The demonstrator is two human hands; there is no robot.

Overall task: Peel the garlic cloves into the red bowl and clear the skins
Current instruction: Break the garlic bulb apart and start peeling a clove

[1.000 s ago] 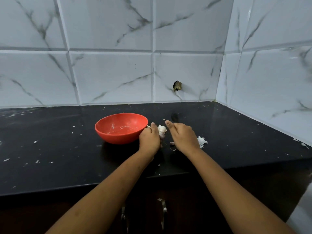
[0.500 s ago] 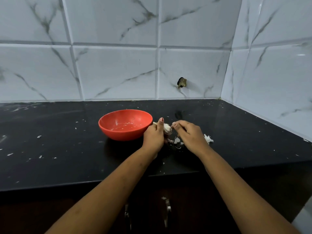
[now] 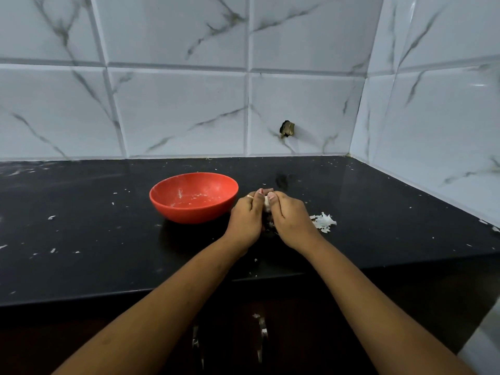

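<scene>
2 hands now meet at 3 o'clock of the red bowl (image 3: 189, 213), just beside its rim. A second ago they were apart, with the white garlic (image 3: 266, 203) standing clear in the left hand; half a second ago the right fingertips had reached it. Now the thumbs have closed in side by side over it, and only a sliver of white shows between them.

The left hand (image 3: 246, 220) has its fingers curled round the garlic. The right hand (image 3: 292, 220) has its thumb pressed on the garlic's top and its fingers bent round the far side; how tightly they pinch there I cannot tell.

My reading is that the peeling has gone from reaching to working: the right thumb looks set to strip skin or break off a clove while the left hand steadies it.

A small heap of skins (image 3: 323, 220) lies on the black counter (image 3: 81, 239) at 3 o'clock of the right hand, close to it. More white flecks are scattered out toward 9 o'clock. The bowl shows only pale specks inside, no whole clove that I can make out, so both the peeling and the clearing seem to have much left.
</scene>
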